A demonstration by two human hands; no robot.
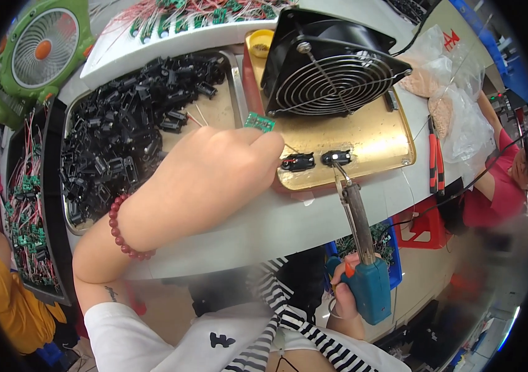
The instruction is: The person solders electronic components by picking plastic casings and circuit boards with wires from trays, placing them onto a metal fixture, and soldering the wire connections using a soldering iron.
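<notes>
My left hand [214, 161], with a red bead bracelet [115, 226] at its wrist, reaches over the table with its fingers pinched on a small green circuit board [259, 122]. Thin wires stick out beside it. Just past the fingertips, a black plastic housing [298, 162] lies on a gold-coloured tray [381, 146]; a thin wire reaches it. To its right sits a second black housing [337, 157] with a shiny spot on top. My right hand [346, 288] is wrapped round the handle of a teal soldering gun [369, 288]. Its tip meets the second housing.
A black fan [338, 68] stands on the tray beside a yellow dish [261, 46]. Left is a metal tray [236, 80] heaped with black housings [127, 118]. A green fan [44, 53], red-handled pliers [436, 155] and plastic bags [459, 118] lie around. Another person [493, 180] is at right.
</notes>
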